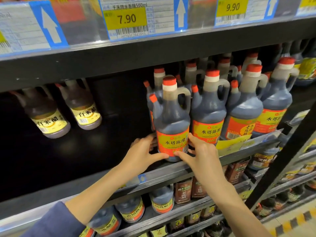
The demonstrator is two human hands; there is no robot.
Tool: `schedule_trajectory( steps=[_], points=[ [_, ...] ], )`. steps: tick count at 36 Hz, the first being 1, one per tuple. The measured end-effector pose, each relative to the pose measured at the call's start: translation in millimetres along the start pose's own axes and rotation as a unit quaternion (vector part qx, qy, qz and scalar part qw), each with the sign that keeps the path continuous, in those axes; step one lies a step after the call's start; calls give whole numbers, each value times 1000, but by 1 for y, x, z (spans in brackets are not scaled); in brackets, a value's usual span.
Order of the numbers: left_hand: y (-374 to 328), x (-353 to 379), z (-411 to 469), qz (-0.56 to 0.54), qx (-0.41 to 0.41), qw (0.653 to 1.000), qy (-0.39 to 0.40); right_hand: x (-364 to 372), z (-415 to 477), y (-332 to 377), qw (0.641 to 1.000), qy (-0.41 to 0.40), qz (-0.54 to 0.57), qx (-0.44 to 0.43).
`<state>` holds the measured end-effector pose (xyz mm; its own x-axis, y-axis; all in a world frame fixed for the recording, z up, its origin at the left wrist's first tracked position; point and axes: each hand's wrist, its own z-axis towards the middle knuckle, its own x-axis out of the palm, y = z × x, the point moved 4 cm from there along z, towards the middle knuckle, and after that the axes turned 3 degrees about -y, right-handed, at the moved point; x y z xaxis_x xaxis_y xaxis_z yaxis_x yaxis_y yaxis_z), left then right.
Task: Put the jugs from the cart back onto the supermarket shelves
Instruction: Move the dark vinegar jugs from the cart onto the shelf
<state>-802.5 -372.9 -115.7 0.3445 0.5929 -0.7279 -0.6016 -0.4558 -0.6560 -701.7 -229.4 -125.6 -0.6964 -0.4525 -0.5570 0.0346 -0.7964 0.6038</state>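
Note:
A dark vinegar jug (171, 117) with a red cap, a side handle and a red-and-yellow label stands upright at the front edge of the middle shelf (171, 171). My left hand (145, 153) presses against its lower left side, thumb under the label. My right hand (199, 151) cups its lower right side. Both hands touch the jug's base. Several matching jugs (209, 110) stand in rows to its right and behind it.
Two pale-labelled jugs (51, 115) stand deep at the left of the same shelf, with a dark gap between them and the held jug. Price tags (125, 18) hang on the shelf above. Lower shelves (171, 218) hold more bottles. A black post (287, 158) slants at the right.

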Motion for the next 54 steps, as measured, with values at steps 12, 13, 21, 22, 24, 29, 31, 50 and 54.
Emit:
schedule_trajectory(
  steps=[12, 13, 21, 22, 24, 29, 31, 50, 54],
  points=[
    [2, 4, 11, -9, -21, 1000, -10, -4, 15, 1, 999, 6, -53, -2],
    [2, 4, 11, -9, -23, 1000, -12, -3, 15, 1, 999, 8, -52, 6],
    [-1, 9, 10, 11, -22, 999, -32, -4, 13, -1, 998, 3, 28, 61],
    [-2, 9, 9, 21, -26, 999, -36, -5, 12, -1, 997, 4, 44, 71],
    [-1, 10, 9, 40, -31, 998, -44, -7, 13, 1, 996, 6, 50, 79],
    [-1, 12, 9, 70, -38, 995, -55, -13, 22, 6, 996, 22, -35, 73],
    [-1, 11, 10, 81, -37, 994, -56, -14, 23, 10, 996, 26, -40, 77],
    [-12, -25, -28, 70, 16, 990, 121, -16, 1, 25, 992, 115, 16, 43],
    [-13, -37, -53, 125, 29, 985, 113, -24, -5, 34, 987, 156, -23, 11]
  ],
)
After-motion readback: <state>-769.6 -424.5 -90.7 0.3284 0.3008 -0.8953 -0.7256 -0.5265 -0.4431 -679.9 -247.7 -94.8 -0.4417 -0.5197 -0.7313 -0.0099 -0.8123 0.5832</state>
